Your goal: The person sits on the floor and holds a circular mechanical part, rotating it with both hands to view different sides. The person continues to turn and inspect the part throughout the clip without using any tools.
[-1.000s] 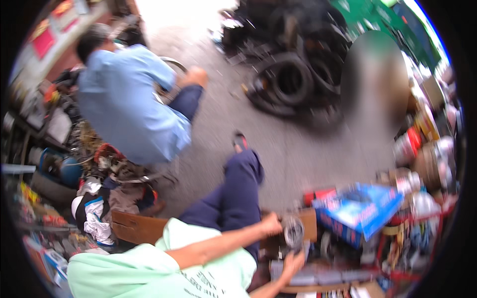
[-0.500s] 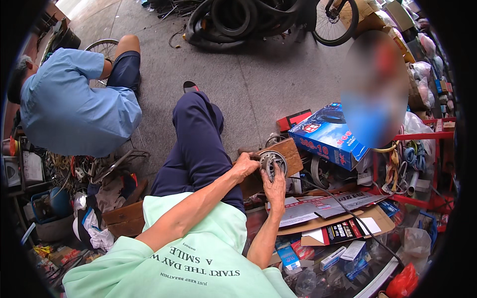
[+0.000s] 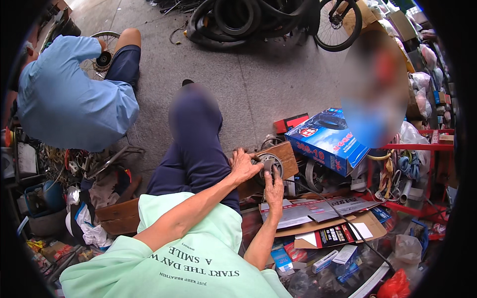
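Observation:
A round grey metal part (image 3: 273, 154), resembling a drum-brake plate, lies on a wooden board (image 3: 289, 158) in front of me. Over its middle is a small curved dark piece (image 3: 269, 163), which looks like a brake shoe. My left hand (image 3: 243, 165) comes in from the left, its thumb side against this curved piece and its other fingers bent beside the board. From below, my right hand (image 3: 274, 187) reaches up with its fingertips on the curved piece. The fingertips partly cover the metal part, so the exact grip is hard to see.
A blue box (image 3: 323, 139) stands beyond the board at right, near a red metal rack (image 3: 412, 146). Flattened cardboard (image 3: 343, 231) and small boxes lie nearer. At left a person in blue (image 3: 74, 99) works at a spoked wheel (image 3: 102, 42). Tyres (image 3: 233, 20) lie far ahead.
The curved dark piece now shows between my fingertips, over the round metal part. My right hand has shifted slightly down; my left fingers have spread. The person at left now has a dark round part at the wheel.

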`<move>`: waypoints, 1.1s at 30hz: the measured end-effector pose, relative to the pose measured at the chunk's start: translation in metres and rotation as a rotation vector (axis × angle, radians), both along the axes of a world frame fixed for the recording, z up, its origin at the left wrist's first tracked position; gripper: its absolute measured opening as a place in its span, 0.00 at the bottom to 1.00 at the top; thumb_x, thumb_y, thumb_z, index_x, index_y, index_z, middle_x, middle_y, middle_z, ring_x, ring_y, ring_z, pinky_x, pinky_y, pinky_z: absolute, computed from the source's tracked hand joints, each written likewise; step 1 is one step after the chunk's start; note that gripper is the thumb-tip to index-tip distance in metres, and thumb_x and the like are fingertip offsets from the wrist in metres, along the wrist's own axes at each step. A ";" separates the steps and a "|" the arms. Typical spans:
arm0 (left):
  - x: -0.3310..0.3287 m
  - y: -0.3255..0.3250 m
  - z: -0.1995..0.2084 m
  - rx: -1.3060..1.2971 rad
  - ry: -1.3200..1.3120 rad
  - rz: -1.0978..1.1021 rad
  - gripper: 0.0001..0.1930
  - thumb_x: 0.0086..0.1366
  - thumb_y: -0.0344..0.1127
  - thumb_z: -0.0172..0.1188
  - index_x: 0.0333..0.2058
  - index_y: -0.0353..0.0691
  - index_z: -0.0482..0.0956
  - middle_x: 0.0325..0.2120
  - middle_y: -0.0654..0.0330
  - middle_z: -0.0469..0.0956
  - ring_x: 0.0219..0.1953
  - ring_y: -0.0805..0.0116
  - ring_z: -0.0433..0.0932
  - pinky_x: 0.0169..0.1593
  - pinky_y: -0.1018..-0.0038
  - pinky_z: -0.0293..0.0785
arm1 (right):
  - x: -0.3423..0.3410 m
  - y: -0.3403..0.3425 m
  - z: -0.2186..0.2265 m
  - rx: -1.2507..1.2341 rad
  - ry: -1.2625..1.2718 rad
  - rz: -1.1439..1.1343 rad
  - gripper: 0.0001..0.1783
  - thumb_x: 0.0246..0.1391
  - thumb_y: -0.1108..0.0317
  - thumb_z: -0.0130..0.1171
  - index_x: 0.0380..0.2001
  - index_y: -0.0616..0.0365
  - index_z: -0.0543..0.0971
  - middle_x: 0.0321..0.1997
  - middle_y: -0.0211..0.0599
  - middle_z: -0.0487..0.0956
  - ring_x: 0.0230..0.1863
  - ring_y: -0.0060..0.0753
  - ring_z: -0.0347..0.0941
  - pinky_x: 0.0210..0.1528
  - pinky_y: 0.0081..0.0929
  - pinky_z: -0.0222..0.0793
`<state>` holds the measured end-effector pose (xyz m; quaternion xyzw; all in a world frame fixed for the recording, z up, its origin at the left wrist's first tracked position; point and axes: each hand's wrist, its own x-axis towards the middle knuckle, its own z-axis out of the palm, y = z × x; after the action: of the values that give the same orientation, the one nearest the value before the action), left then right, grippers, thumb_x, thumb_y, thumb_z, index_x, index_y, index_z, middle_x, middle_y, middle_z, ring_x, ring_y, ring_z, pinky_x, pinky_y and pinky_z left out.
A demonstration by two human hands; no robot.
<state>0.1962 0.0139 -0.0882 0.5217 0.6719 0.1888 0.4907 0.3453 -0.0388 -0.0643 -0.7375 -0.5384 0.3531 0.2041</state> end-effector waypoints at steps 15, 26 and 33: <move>-0.006 0.004 -0.003 -0.311 -0.472 -0.028 0.48 0.49 0.70 0.62 0.52 0.25 0.74 0.49 0.39 0.76 0.52 0.53 0.76 0.53 0.64 0.70 | 0.022 0.007 0.004 -0.069 0.284 -0.103 0.30 0.62 0.54 0.46 0.56 0.71 0.71 0.53 0.53 0.77 0.52 0.41 0.73 0.57 0.31 0.64; 0.004 -0.001 -0.014 -0.293 -0.223 -0.075 0.42 0.59 0.73 0.50 0.44 0.32 0.81 0.39 0.44 0.81 0.46 0.52 0.79 0.49 0.62 0.71 | 0.005 0.012 0.015 0.127 -0.052 0.019 0.25 0.59 0.62 0.44 0.50 0.74 0.74 0.48 0.61 0.77 0.51 0.57 0.74 0.55 0.40 0.66; 0.004 -0.006 -0.013 -0.153 -0.255 -0.023 0.41 0.57 0.75 0.49 0.36 0.36 0.84 0.31 0.43 0.82 0.39 0.48 0.81 0.44 0.56 0.73 | -0.024 0.021 0.007 0.344 -0.308 -0.084 0.20 0.61 0.62 0.47 0.42 0.71 0.76 0.40 0.62 0.79 0.44 0.63 0.75 0.46 0.46 0.70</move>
<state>0.1999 0.0076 -0.1014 0.4622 0.6106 0.1961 0.6124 0.3213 -0.0174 -0.0573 -0.7588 -0.5843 0.1306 0.2564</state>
